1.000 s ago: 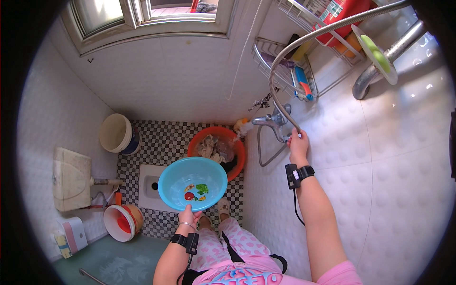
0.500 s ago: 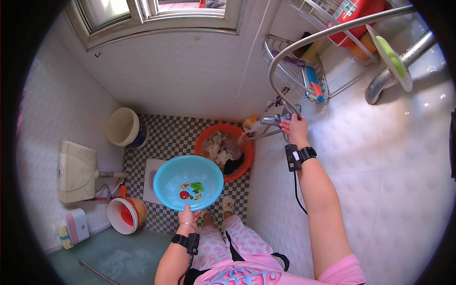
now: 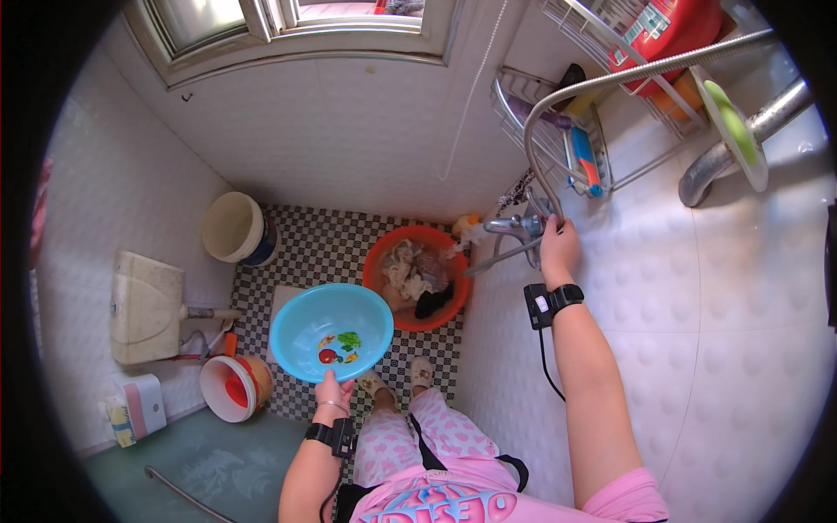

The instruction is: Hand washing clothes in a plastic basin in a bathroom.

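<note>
My left hand (image 3: 333,390) grips the near rim of a light blue plastic basin (image 3: 292,318), thumb over the edge. The basin holds no laundry; a fruit and leaf print shows on its bottom. On the right wall, my right hand (image 3: 559,247) is closed on the near end of a chrome faucet (image 3: 514,228); the fingertips are partly hidden. Under the faucet's long spout, an orange-red tub (image 3: 464,301) stands on the floor. Wet-looking cloths (image 3: 410,272), pale ones and a black one, lie in it. A metal shower hose (image 3: 534,139) rises from the faucet.
A wire corner rack (image 3: 545,161) with bottles and brushes hangs above the faucet. Left are a white bucket (image 3: 228,228), a cistern (image 3: 144,307) and a bucket with a red thing inside (image 3: 214,397). A chrome pipe (image 3: 706,172) juts from the right wall.
My right hand's fingers, stretched out beside the faucet before, are now closed on its near end. The blue basin in my left hand has shifted a little to the left, away from the orange-red tub.
</note>
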A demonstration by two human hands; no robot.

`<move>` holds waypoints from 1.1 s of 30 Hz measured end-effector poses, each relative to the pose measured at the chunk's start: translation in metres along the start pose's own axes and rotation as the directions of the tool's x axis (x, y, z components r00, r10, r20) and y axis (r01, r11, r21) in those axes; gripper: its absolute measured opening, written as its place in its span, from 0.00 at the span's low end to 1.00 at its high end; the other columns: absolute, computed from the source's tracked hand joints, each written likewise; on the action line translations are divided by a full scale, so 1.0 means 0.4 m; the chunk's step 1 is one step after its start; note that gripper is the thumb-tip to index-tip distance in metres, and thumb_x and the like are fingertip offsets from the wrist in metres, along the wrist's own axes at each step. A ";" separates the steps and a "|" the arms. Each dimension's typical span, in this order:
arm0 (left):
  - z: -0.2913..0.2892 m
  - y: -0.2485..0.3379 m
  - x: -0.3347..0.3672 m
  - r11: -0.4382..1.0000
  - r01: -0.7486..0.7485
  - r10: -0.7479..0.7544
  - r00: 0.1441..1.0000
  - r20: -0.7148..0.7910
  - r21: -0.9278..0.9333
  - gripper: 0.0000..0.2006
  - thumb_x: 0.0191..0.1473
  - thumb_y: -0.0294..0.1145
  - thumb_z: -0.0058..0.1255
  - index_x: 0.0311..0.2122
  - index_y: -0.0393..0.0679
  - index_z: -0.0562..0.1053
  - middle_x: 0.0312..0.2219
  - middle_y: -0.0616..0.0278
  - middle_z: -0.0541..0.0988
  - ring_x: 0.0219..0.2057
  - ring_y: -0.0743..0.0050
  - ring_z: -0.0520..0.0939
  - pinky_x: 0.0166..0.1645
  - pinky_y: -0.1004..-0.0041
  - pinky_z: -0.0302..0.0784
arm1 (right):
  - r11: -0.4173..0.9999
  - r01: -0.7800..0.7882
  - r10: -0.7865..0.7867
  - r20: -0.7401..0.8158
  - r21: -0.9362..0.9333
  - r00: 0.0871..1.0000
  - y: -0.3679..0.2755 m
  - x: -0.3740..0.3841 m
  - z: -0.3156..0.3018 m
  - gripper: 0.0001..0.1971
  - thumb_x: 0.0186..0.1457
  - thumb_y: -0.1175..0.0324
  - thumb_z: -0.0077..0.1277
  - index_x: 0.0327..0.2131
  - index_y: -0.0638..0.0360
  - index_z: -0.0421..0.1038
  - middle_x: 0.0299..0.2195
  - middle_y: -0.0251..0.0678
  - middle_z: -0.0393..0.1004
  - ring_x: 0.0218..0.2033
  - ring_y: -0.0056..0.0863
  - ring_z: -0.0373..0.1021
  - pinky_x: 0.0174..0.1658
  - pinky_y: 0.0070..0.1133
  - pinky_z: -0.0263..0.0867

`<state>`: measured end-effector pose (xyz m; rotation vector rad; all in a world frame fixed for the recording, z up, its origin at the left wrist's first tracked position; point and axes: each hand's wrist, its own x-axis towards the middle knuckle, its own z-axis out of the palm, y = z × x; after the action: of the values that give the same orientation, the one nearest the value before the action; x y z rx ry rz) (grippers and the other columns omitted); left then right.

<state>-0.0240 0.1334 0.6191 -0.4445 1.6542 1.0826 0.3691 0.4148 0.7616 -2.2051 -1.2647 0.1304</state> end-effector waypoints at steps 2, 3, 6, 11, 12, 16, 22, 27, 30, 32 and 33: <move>-0.008 0.018 0.013 1.000 0.011 -0.011 1.000 0.001 0.003 0.17 0.54 0.38 0.44 0.46 0.42 0.63 0.30 0.58 0.76 0.20 0.66 0.78 0.28 0.69 0.75 | 0.990 0.041 -0.042 -0.002 -0.136 0.999 -0.010 0.001 -0.003 0.13 0.55 0.60 0.43 0.37 0.57 0.72 0.33 0.45 0.75 0.36 0.45 0.71 0.38 0.34 0.65; -0.010 0.024 0.019 1.000 0.025 -0.025 1.000 0.007 0.009 0.16 0.54 0.38 0.44 0.46 0.43 0.62 0.31 0.57 0.76 0.21 0.65 0.78 0.28 0.69 0.75 | 0.986 0.150 -0.155 -0.070 -0.070 0.985 -0.009 0.006 0.002 0.13 0.55 0.61 0.43 0.37 0.58 0.72 0.33 0.45 0.74 0.36 0.45 0.70 0.38 0.34 0.65; -0.004 0.035 0.029 0.999 0.031 -0.031 0.999 -0.007 -0.038 0.16 0.54 0.38 0.45 0.45 0.45 0.62 0.31 0.58 0.76 0.21 0.65 0.78 0.28 0.70 0.75 | 0.971 0.233 -0.226 -0.098 0.059 0.969 -0.009 0.034 0.028 0.12 0.54 0.63 0.44 0.36 0.59 0.72 0.34 0.46 0.74 0.37 0.45 0.70 0.39 0.34 0.65; -0.006 0.049 0.026 0.997 0.025 -0.026 1.000 -0.017 -0.067 0.16 0.53 0.38 0.45 0.45 0.46 0.63 0.31 0.59 0.75 0.21 0.65 0.78 0.28 0.70 0.75 | 0.975 0.145 -0.149 0.014 0.169 0.989 -0.034 0.037 0.040 0.12 0.54 0.64 0.44 0.37 0.62 0.71 0.33 0.47 0.74 0.37 0.47 0.70 0.39 0.34 0.65; -0.002 0.050 0.026 0.997 0.028 -0.029 0.999 -0.019 -0.076 0.16 0.53 0.39 0.45 0.45 0.46 0.63 0.31 0.59 0.75 0.21 0.65 0.78 0.28 0.70 0.75 | 0.971 0.156 -0.155 -0.020 0.184 0.988 -0.020 0.042 0.048 0.12 0.54 0.65 0.44 0.37 0.62 0.71 0.33 0.48 0.74 0.36 0.47 0.70 0.39 0.35 0.65; 0.002 0.050 0.027 0.996 0.026 -0.027 1.000 -0.008 -0.087 0.16 0.52 0.39 0.46 0.45 0.47 0.63 0.32 0.59 0.75 0.21 0.65 0.77 0.29 0.70 0.75 | 0.977 0.188 -0.171 -0.159 0.101 0.972 0.005 0.039 0.064 0.11 0.53 0.68 0.44 0.37 0.62 0.70 0.32 0.49 0.74 0.36 0.49 0.69 0.39 0.36 0.64; 0.029 0.047 0.015 0.996 0.025 -0.026 1.000 -0.005 -0.089 0.17 0.52 0.38 0.46 0.47 0.48 0.62 0.34 0.59 0.74 0.22 0.63 0.77 0.32 0.68 0.74 | 0.990 0.076 -0.073 -0.028 0.121 0.997 0.010 0.025 0.051 0.12 0.53 0.68 0.43 0.38 0.61 0.71 0.33 0.49 0.74 0.36 0.49 0.69 0.40 0.36 0.65; 0.053 0.042 0.014 0.995 0.050 -0.047 0.998 0.032 -0.087 0.18 0.52 0.38 0.46 0.47 0.47 0.62 0.34 0.58 0.74 0.22 0.63 0.77 0.32 0.67 0.74 | 0.989 0.091 -0.093 0.007 0.119 0.996 -0.006 0.003 0.037 0.12 0.52 0.68 0.43 0.39 0.59 0.71 0.33 0.49 0.74 0.36 0.49 0.70 0.39 0.36 0.66; 0.068 0.037 0.019 0.993 0.038 -0.033 0.998 0.046 -0.112 0.18 0.52 0.38 0.46 0.47 0.47 0.62 0.33 0.58 0.74 0.22 0.62 0.77 0.31 0.67 0.74 | 0.986 0.099 -0.102 0.017 0.136 0.995 -0.013 -0.006 0.034 0.12 0.52 0.67 0.44 0.39 0.59 0.71 0.32 0.49 0.75 0.36 0.49 0.71 0.38 0.35 0.66; 0.078 0.037 0.019 0.994 0.042 -0.035 0.998 0.060 -0.105 0.18 0.52 0.38 0.46 0.47 0.47 0.62 0.33 0.57 0.74 0.22 0.62 0.77 0.31 0.67 0.74 | 0.981 0.103 -0.105 0.002 0.163 0.995 -0.008 -0.007 0.035 0.12 0.51 0.68 0.44 0.39 0.59 0.72 0.32 0.49 0.75 0.35 0.49 0.71 0.38 0.35 0.66; 0.086 0.036 0.017 0.994 0.046 -0.039 0.997 0.072 -0.098 0.17 0.53 0.39 0.46 0.47 0.47 0.61 0.33 0.57 0.74 0.22 0.62 0.77 0.31 0.67 0.74 | 0.979 0.112 -0.112 -0.012 0.173 0.994 -0.001 -0.007 0.037 0.12 0.51 0.68 0.45 0.40 0.59 0.71 0.32 0.50 0.74 0.36 0.49 0.71 0.38 0.35 0.66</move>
<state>-0.0177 0.1708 0.6181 -0.4985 1.5277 1.1406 0.3619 0.4192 0.7491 -1.9816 -1.3211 0.1866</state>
